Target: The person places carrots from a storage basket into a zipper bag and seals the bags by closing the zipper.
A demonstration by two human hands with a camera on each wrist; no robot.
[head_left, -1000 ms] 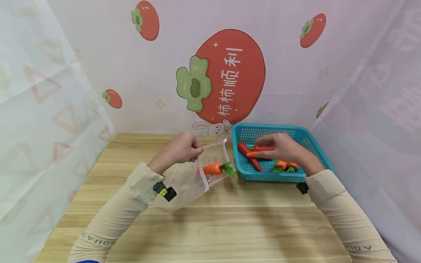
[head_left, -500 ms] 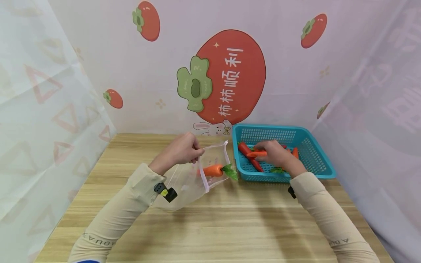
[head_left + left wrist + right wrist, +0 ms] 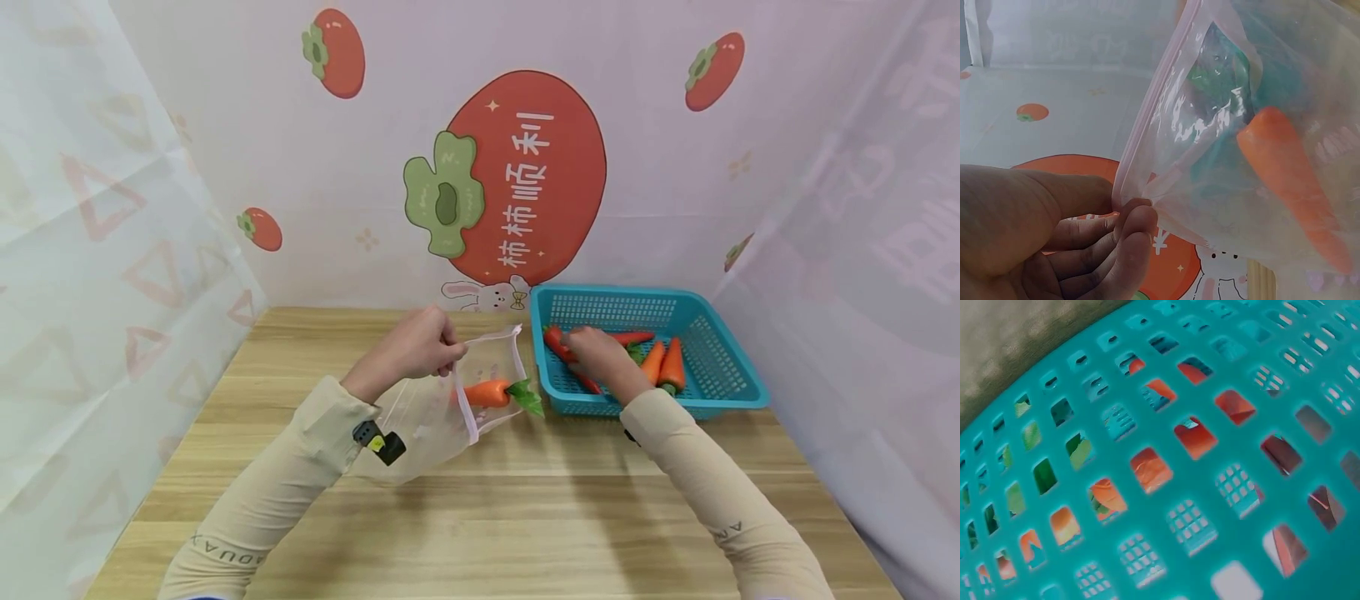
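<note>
Filmy plastic bag [image 3: 431, 425], rim pinched by the left hand [image 3: 420, 346], holds a smooth, tapered carrot [image 3: 487, 393] just beside that hand; inside a perforated basket [image 3: 611, 308], the right hand's [image 3: 606, 358] grip is hidden.

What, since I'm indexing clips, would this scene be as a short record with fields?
Left hand: pinches the bag's edge
Bag: see-through, mouth open towards the basket
Bag contents: one orange carrot, leaves at the mouth
Right hand: reaching into the basket; fingers hidden, grip unclear
Basket: teal, on the table
Basket contents: red peppers, more carrots
</note>
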